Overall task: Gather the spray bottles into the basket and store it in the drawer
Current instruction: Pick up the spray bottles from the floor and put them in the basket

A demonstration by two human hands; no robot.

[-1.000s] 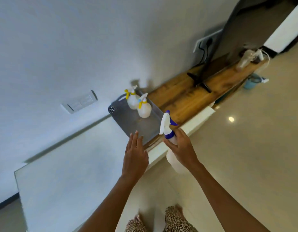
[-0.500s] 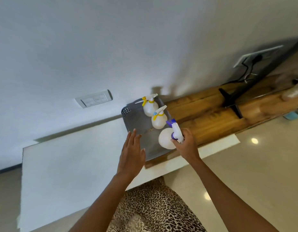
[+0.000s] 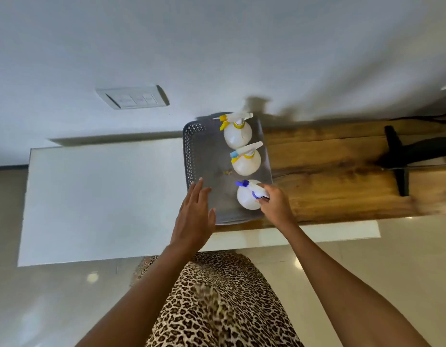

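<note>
Head view, looking down on a grey perforated basket (image 3: 191, 156) that rests where a white cabinet top (image 3: 104, 196) meets a wooden shelf (image 3: 342, 171). Three white spray bottles stand in a row along the basket's shelf-side wall: a yellow-trigger bottle (image 3: 238, 134) at the end nearest the wall, a second yellow-collared bottle (image 3: 247, 161) in the middle, and a blue-nozzle bottle (image 3: 247, 199) nearest the person. The right hand (image 3: 277, 206) grips the blue-nozzle bottle at its neck (bottle upright inside the basket). The left hand (image 3: 194, 216) is flat, fingers spread, over the basket's near corner; contact cannot be told.
</note>
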